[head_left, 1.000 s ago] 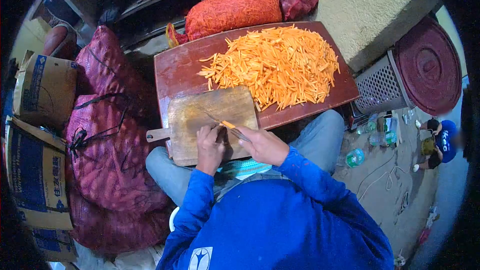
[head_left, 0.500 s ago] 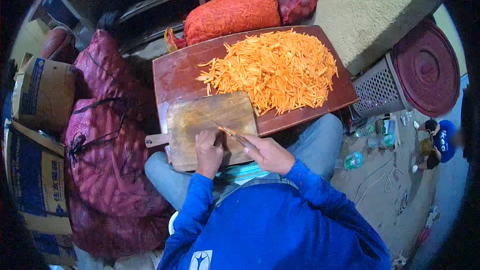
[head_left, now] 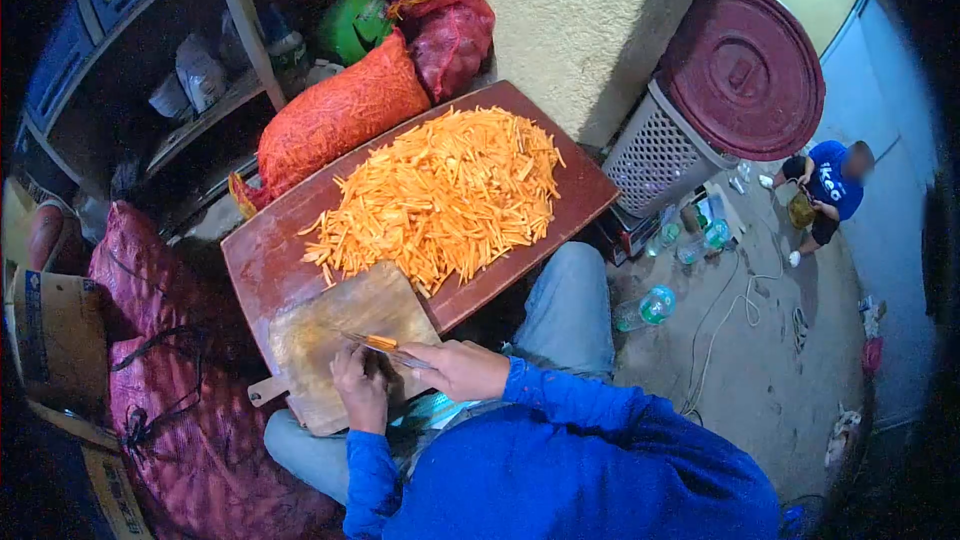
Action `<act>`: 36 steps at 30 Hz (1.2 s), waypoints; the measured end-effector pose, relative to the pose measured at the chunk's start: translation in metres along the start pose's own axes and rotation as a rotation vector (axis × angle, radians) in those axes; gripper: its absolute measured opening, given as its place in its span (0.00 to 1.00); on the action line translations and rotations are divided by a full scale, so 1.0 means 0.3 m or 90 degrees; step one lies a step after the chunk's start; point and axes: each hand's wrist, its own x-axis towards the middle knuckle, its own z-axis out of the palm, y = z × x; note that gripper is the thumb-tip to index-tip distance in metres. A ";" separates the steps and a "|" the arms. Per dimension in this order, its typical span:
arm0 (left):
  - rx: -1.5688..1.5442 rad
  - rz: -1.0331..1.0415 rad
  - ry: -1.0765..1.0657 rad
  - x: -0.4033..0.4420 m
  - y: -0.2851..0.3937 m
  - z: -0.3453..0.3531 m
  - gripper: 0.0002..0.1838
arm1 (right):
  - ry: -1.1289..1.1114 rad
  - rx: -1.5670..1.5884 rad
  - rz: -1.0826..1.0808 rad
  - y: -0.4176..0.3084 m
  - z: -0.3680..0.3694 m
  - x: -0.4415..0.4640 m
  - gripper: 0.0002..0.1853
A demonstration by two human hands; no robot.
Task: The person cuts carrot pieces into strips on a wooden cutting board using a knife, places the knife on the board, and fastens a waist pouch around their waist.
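My right hand [head_left: 467, 370] is closed round the handle of a knife [head_left: 398, 353], whose blade points left over the wooden cutting board [head_left: 310, 340]. Orange pieces [head_left: 381, 342] lie against the blade. My left hand [head_left: 358, 380] rests low on the board beside the blade, its fingers bent together; what they hold, if anything, is hidden. Beyond the board, a large heap of orange sticks [head_left: 450, 190] covers much of the red-brown table [head_left: 262, 258].
An orange-filled mesh bag [head_left: 340, 110] lies behind the table. Purple sacks [head_left: 200, 420] stand at left. At right are a lidded basket [head_left: 665, 155], bottles [head_left: 657, 305] on the floor, and another person [head_left: 835, 180] in a blue shirt.
The view has turned and shifted to the right, so the table appears tilted and further left. Both hands remain at the board, and the knife stays in my right hand.
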 end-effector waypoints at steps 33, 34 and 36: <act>-0.172 -0.192 0.074 -0.064 -0.100 -0.009 0.19 | 0.236 0.136 -0.052 0.162 -0.155 0.132 0.18; -0.185 -0.183 0.061 -0.073 -0.130 -0.005 0.19 | 0.200 0.091 -0.059 0.183 -0.111 0.141 0.17; -0.212 -0.173 0.065 -0.073 -0.171 0.024 0.19 | 0.099 0.066 -0.005 0.174 -0.071 0.134 0.16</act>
